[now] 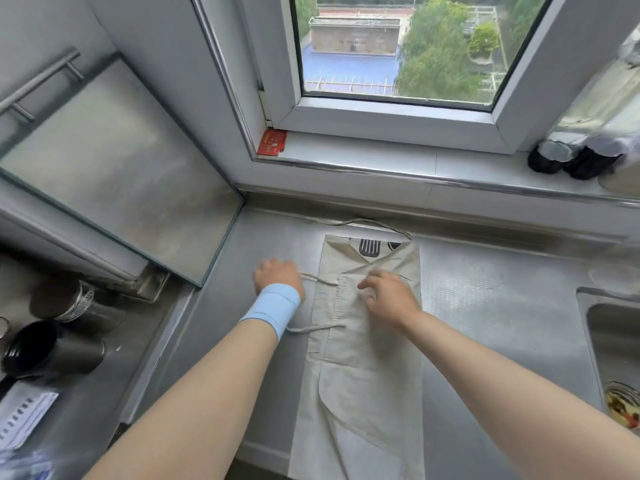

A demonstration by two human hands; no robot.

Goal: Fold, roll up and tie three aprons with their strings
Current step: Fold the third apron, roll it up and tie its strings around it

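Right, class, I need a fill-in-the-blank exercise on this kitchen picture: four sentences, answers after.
1. The folded apron lies on the steel ____ below the window.
2. The left hand wears a ____ wristband.
3. The right hand rests on the ____.
4. The black print at the apron's far end shows a ____.
Missing words: counter; blue; apron; spatula.

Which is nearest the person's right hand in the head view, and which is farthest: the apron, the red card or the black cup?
1. Apron: on the counter, directly under the right hand, which touches it.
2. Red card: in the windowsill corner, behind and to the left.
3. Black cup: far left, beyond the other arm.
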